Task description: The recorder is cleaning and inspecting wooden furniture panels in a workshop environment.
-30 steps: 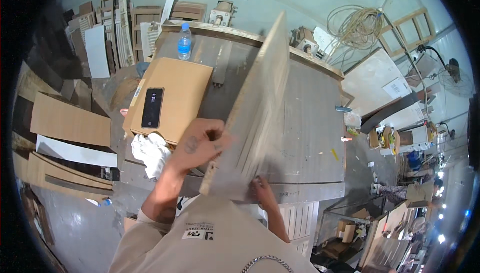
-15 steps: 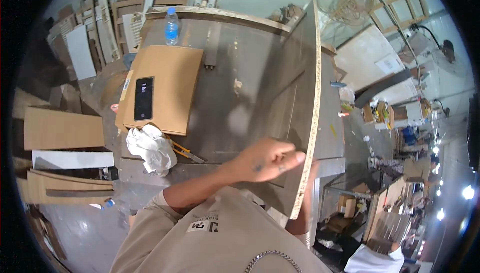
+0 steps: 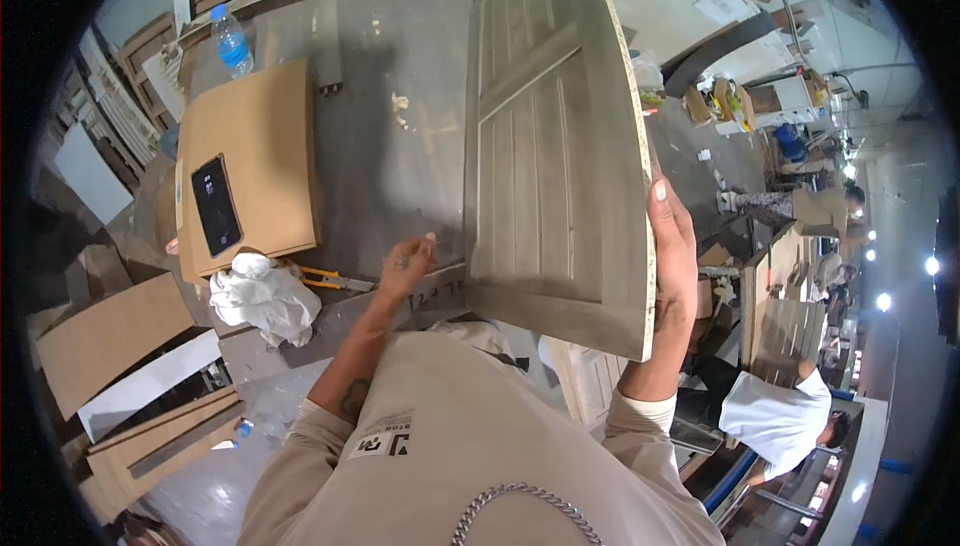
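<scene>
A brown-grey cabinet door (image 3: 560, 166) with recessed panels and a pale raw chipboard edge stands on its edge, tilted, at the right of the worktable (image 3: 390, 171). My right hand (image 3: 674, 246) is wrapped round its right-hand edge, thumb up along the rim and the other fingers mostly hidden behind. Left of the door, apart from it, my left hand (image 3: 408, 262) hovers over the table's near edge. Its fingers are loosely curled and nothing shows in them. Closest to that hand on the left lie a yellow utility knife (image 3: 335, 279) and a crumpled white cloth (image 3: 264, 298).
A flat cardboard box (image 3: 265, 126) with a black phone (image 3: 217, 205) on it lies on the table's left. Behind it stands a water bottle (image 3: 232, 42). Boards (image 3: 115, 331) are stacked at lower left. A person in a white shirt (image 3: 775, 416) is at lower right.
The door has turned so its panelled face shows more broadly. My left hand has left its edge and moved left; my right hand, mostly hidden before, now shows on the edge.
</scene>
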The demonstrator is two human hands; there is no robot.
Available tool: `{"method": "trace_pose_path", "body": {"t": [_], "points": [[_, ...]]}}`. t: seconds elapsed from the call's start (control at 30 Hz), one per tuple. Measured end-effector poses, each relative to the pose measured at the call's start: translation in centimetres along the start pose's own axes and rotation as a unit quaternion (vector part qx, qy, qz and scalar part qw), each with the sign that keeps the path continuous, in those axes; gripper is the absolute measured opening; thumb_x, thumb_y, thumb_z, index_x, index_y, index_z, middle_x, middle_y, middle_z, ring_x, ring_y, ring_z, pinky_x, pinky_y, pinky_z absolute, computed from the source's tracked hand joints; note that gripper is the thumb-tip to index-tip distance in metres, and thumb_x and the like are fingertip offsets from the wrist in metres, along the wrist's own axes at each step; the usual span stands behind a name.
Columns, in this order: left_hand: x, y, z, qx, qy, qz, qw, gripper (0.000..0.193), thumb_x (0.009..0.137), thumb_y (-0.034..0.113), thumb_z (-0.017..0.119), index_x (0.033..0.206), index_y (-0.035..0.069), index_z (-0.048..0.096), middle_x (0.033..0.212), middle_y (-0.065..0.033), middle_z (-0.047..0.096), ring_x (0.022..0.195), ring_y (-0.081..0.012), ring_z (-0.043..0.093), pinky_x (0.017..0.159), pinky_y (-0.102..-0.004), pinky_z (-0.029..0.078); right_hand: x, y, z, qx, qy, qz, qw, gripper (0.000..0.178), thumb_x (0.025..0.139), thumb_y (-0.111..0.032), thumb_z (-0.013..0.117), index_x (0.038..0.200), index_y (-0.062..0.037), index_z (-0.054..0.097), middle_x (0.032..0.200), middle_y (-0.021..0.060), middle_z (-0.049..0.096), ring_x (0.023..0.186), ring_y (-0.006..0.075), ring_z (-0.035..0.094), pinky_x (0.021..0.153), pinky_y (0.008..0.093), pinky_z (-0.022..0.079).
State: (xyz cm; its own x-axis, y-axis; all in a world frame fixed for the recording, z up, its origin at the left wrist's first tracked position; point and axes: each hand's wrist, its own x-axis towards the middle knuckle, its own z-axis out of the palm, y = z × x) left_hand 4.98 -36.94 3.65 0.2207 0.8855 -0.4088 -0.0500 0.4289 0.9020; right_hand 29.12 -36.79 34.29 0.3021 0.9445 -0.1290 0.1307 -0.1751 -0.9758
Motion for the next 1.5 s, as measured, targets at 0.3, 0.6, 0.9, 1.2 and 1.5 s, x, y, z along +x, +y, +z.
{"method": "trace_pose_path", "body": {"t": [0.3, 0.6, 0.9, 1.2, 1.5], "points": [[4.7, 0.9, 1.6, 0.112, -0.051, -0.066, 0.99, 0.055, 0.094, 0.048, 0.054, 0.122, 0.0, 0.06, 0.104, -0.0128, 0.066, 0.095, -0.0216, 0.061, 0.086, -0.0342, 0.047, -0.5, -0.7, -0.9, -0.016, -0.001, 0.047, 0.999, 0.057, 0.092, -0.038, 0.062, 0.128, 0.0054, 0.053, 0.119, 0.0096, 0.06, 0.111, 0.0147, 0.05, 0.098, 0.0275, 0.036], [9.3, -1.6, 3.0, -0.07, -0.121, -0.19, 0.972, 0.062, 0.097, 0.051, 0.046, 0.133, 0.0, 0.05, 0.117, -0.0151, 0.062, 0.108, -0.0257, 0.059, 0.094, -0.0394, 0.047, 0.2, -1.3, 2.1, -0.112, -0.072, -0.01, 0.991, 0.03, 0.092, -0.019, 0.06, 0.112, 0.0028, 0.058, 0.081, -0.0015, 0.057, 0.08, 0.0092, 0.049, 0.075, 0.0278, 0.041], [11.0, -0.3, 5.1, -0.139, -0.149, -0.211, 0.956, 0.044, 0.098, 0.049, 0.042, 0.11, 0.008, 0.053, 0.077, 0.0015, 0.05, 0.058, -0.0079, 0.046, 0.05, -0.0247, 0.036, -2.0, -0.5, 3.6, -0.025, -0.099, 0.01, 0.995, 0.06, 0.081, -0.007, 0.052, 0.139, -0.0022, 0.037, 0.079, 0.017, 0.065, 0.067, 0.0252, 0.061, 0.065, 0.0353, 0.05], [7.3, 8.1, 9.4, -0.062, -0.274, -0.068, 0.957, 0.062, 0.1, 0.049, 0.032, 0.129, -0.004, 0.046, 0.125, -0.0153, 0.052, 0.105, -0.0229, 0.054, 0.089, -0.0343, 0.042, -22.0, -0.3, 2.8, -0.087, 0.105, -0.171, 0.976, 0.065, 0.089, -0.009, 0.053, 0.148, -0.0045, 0.026, 0.122, 0.0245, 0.058, 0.106, 0.0356, 0.06, 0.09, 0.0415, 0.046], [-7.8, 10.6, 23.6, -0.063, -0.617, -0.011, 0.784, 0.067, 0.101, 0.048, 0.035, 0.138, -0.007, 0.038, 0.14, -0.0172, 0.045, 0.125, -0.027, 0.046, 0.106, -0.0385, 0.036, -50.8, 5.3, 10.8, 0.058, 0.619, -0.003, 0.783, 0.036, 0.093, -0.02, 0.062, 0.122, 0.0009, 0.056, 0.105, 0.0072, 0.063, 0.096, 0.014, 0.056, 0.082, 0.029, 0.046]]}}
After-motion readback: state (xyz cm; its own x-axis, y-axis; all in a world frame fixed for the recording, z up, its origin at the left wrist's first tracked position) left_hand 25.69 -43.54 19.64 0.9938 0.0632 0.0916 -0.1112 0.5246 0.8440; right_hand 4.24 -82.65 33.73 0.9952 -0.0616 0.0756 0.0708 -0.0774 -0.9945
